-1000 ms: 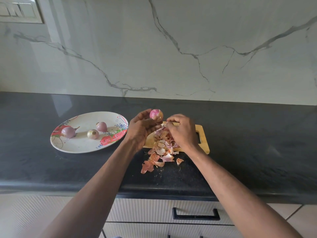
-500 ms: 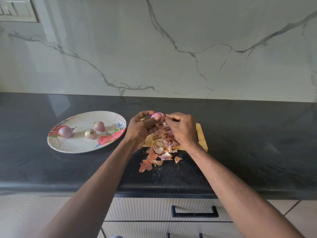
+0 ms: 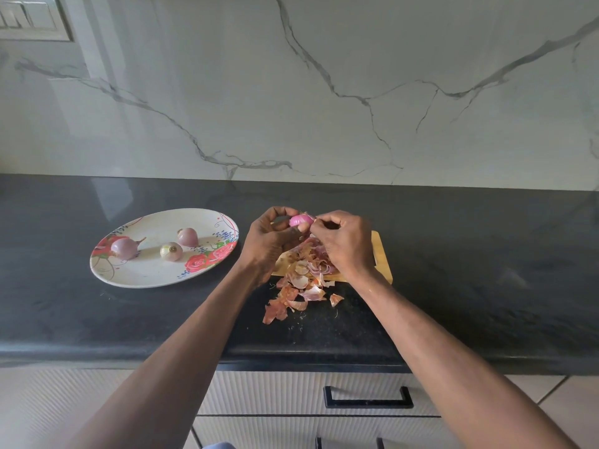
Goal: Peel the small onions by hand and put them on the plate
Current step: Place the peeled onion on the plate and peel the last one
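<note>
My left hand (image 3: 269, 241) grips a small pink onion (image 3: 299, 220) above the wooden cutting board (image 3: 382, 264). My right hand (image 3: 346, 243) pinches at the onion's right end with thumb and fingertips. A heap of onion skins (image 3: 301, 283) covers the board's near side and spills onto the counter. To the left, a floral plate (image 3: 146, 273) holds three peeled onions: one at the left (image 3: 124, 248), one in the middle (image 3: 171, 251) and one behind it (image 3: 188, 236).
The dark stone counter (image 3: 470, 270) runs the full width, backed by a marble wall. Below its front edge are drawers with a black handle (image 3: 368, 398). A switch panel (image 3: 32, 21) sits at the top left of the wall.
My right hand rose from the skin pile to the onion and now pinches its end. My left hand turned the onion slightly and lowered it toward the right hand.
</note>
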